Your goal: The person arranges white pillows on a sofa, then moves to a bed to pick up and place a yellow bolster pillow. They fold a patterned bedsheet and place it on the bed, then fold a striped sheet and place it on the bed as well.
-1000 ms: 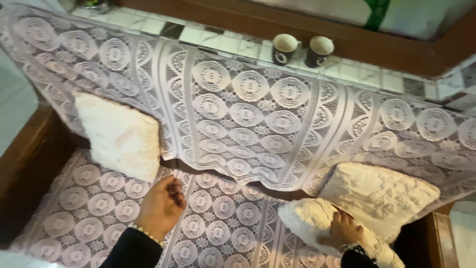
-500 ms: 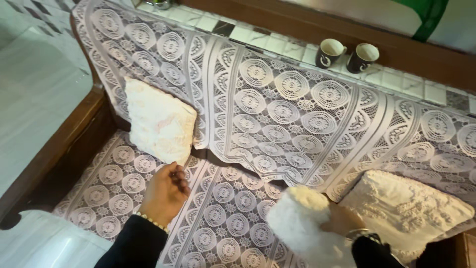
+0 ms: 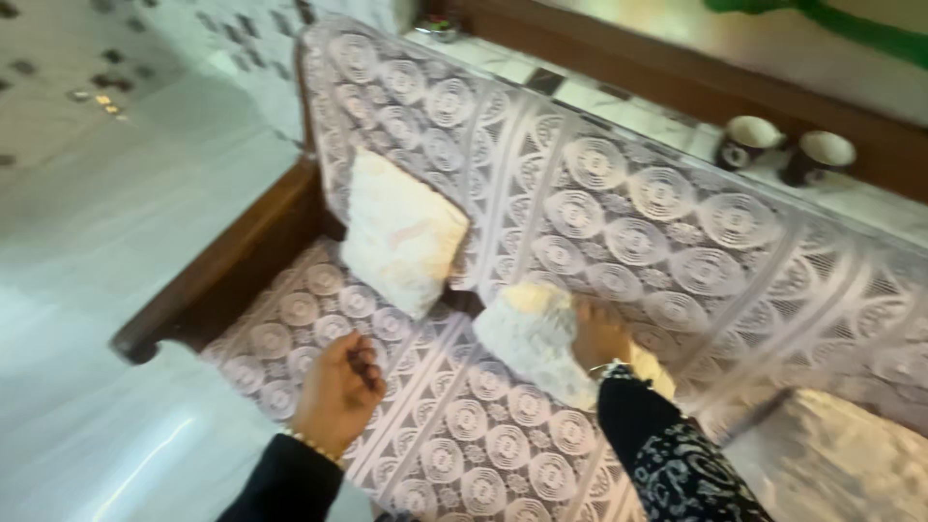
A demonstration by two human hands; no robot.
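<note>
lace-covered wooden sofa (image 3: pixel 503 425) under me: my right hand (image 3: pixel 599 333) grips a fluffy white square cushion (image 3: pixel 532 329) against the backrest; my left hand (image 3: pixel 338 391) hovers, fingers loosely curled.

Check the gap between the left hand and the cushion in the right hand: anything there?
Head view: only bare lace cover on the seat lies between the left hand and the fluffy cushion the right hand holds. Nothing else sits there.

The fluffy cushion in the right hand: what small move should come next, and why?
Probably set the fluffy cushion upright against the lace-covered backrest. The right hand grips it just above the seat, and another cushion beside it already leans there.
</note>
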